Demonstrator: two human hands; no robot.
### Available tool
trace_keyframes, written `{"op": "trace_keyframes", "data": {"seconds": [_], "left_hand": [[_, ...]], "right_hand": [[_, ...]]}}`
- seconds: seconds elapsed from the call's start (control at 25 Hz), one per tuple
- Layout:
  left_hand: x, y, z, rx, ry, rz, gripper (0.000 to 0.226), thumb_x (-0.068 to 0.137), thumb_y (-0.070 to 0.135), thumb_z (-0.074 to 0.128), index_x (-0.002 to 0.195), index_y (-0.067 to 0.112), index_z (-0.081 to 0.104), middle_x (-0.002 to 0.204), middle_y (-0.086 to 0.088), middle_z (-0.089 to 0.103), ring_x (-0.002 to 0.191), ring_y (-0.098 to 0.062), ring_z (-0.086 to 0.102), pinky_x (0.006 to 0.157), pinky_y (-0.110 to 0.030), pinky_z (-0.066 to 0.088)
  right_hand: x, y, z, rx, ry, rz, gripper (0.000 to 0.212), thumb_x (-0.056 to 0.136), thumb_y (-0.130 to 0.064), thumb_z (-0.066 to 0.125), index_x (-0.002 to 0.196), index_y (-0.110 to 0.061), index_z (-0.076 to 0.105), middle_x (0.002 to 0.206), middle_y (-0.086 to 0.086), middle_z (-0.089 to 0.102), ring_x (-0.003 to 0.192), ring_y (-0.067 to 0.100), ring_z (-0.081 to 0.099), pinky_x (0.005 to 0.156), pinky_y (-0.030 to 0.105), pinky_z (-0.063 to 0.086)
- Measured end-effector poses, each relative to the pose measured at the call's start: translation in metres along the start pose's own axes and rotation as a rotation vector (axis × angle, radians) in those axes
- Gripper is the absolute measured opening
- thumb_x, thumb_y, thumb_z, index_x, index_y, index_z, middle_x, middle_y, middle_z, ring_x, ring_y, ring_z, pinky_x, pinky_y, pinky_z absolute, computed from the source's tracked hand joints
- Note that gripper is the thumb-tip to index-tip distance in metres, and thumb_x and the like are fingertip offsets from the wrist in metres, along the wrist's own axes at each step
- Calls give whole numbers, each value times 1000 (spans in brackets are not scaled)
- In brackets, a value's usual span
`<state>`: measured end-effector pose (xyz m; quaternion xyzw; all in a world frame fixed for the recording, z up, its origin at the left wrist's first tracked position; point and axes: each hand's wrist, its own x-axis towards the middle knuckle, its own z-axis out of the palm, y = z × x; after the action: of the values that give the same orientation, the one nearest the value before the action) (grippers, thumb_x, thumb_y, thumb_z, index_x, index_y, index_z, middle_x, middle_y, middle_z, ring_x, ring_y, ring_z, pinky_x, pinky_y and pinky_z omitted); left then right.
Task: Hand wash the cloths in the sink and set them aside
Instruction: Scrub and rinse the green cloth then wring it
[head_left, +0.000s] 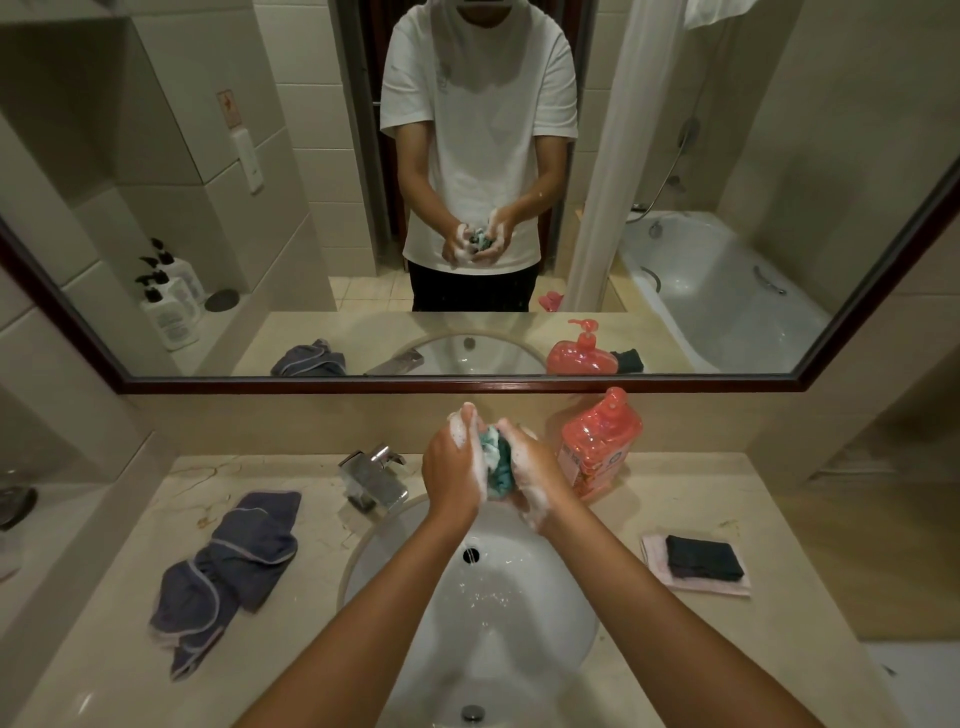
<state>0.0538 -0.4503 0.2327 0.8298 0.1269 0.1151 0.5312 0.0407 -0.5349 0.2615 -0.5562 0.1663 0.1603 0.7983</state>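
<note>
Squeezing between soapy left hand (453, 465) and right hand (531, 475), both gripping: bunched teal cloth (497, 462).

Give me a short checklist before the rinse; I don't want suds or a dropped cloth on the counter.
1. Teal cloth held by both hands: ok; the left hand and right hand grip it bunched between them.
2. Cloth lathered: ok; foam covers both hands' fingers.
3. Hands over the sink: ok; they are above its back rim, near the faucet.
4. Water running: cannot tell; no stream is visible.
5. Drain open: cannot tell.
6. Other cloths out of the way: ok; the grey cloth lies left of the sink and the folded dark cloth to its right.
</note>
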Motion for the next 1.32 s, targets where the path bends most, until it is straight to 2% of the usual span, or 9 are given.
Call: {"op": "trace_keyframes", "data": {"seconds": [0.12,0.32,0.48,0.6,0.72,0.88,1.04,1.16,1.32], "left_hand": [[-1,3,-1,-108,-118,-30,38,108,47,26,84,24,47,80,-2,58,80,-24,59,66,-34,45],[-5,19,-8,-485,-489,-502,50,101,66,26,114,28,55,112,-10,68,90,-30,69,58,-37,55],[-3,20,-5,-705,-404,-484,40,103,45,50,114,9,61,109,-17,70,102,-34,69,74,-43,59],[-3,17,0,-579,-193,-238,23,103,29,56,90,10,58,91,-14,71,92,-29,73,79,-44,61],[-5,15,4,-439,-135,-66,33,105,33,49,76,19,51,61,11,62,60,-1,63,60,-20,52],[-6,12,-2,-135,-102,129,45,108,35,38,65,24,40,54,11,44,48,1,42,51,-18,34],[-19,14,-1,-23,-167,135,54,107,34,41,55,23,37,44,10,41,43,-6,38,48,-24,30],[-25,20,4,95,-114,23,56,107,42,35,56,19,38,51,6,43,50,-15,42,53,-32,30],[-9,25,-6,23,-91,-56,58,108,42,33,60,12,45,55,-2,49,54,-22,47,57,-32,34]], "right_hand": [[6,2,-5,-57,109,-182,21,104,-15,49,93,-14,66,86,7,72,75,17,71,59,26,57],[8,8,-20,-314,102,-529,40,97,4,53,99,-31,71,103,-12,72,101,6,69,84,18,55],[9,22,-26,-173,-64,-464,41,97,1,54,120,-31,65,124,-9,68,118,6,63,94,24,53],[7,25,-16,12,-1,-346,24,106,-29,45,125,-27,60,124,-7,66,107,-1,67,87,20,53],[10,13,-13,80,79,-30,29,104,-42,47,104,-20,66,94,3,75,76,12,74,69,30,59],[7,8,-16,-27,136,49,34,99,-42,59,102,-8,62,62,4,60,33,8,50,32,16,35],[9,-3,-15,-60,403,-288,29,99,-31,62,82,-7,61,70,7,59,66,22,59,64,39,53],[7,0,-9,-159,480,-325,44,104,-35,47,65,-17,51,54,-4,50,56,17,52,56,25,42],[-2,23,3,-232,373,-349,45,104,-37,43,72,-11,60,57,-5,59,56,11,58,58,29,45]]}}
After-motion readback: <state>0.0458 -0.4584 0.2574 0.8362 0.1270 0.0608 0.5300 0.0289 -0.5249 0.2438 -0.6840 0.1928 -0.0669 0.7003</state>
